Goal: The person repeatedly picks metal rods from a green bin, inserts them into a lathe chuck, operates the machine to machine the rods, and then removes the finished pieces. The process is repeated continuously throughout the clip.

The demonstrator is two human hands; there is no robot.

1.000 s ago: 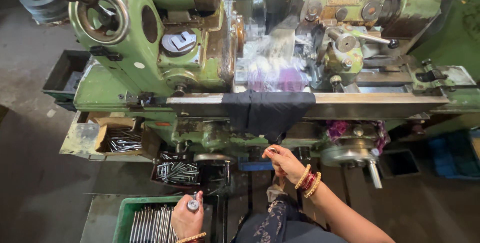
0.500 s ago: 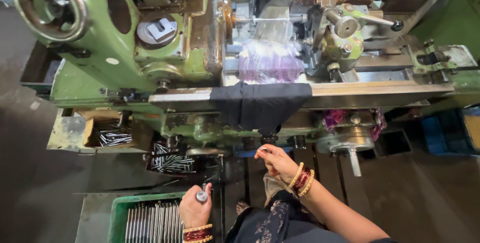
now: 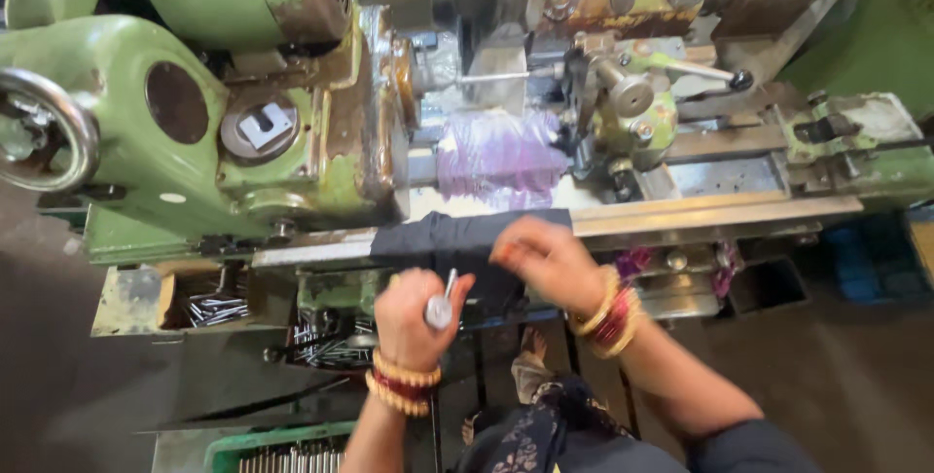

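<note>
My left hand [image 3: 416,315] is closed around a short metal bolt-like rod [image 3: 442,304] with a round head, held upright in front of the green lathe [image 3: 195,142]. My right hand [image 3: 547,257] is raised just to its right, blurred, fingers curled, in front of a dark cloth [image 3: 457,239] draped over the lathe's front rail. Whether the right hand holds anything cannot be made out. Both wrists wear red and gold bangles. Behind the cloth, a purple plastic sheet [image 3: 501,154] hangs beside the chuck and a thin rod [image 3: 496,75] sticks out of the spindle.
A handwheel [image 3: 39,132] stands at the far left. The tool post [image 3: 632,103] with levers sits to the right of the chuck. A tray of metal rods [image 3: 219,308] lies under the lathe, and a green crate [image 3: 282,446] of rods stands on the floor below.
Both hands have risen from low near the floor crate toward the lathe rail. The left hand carries the metal rod up with it. The view has moved closer to the machine.
</note>
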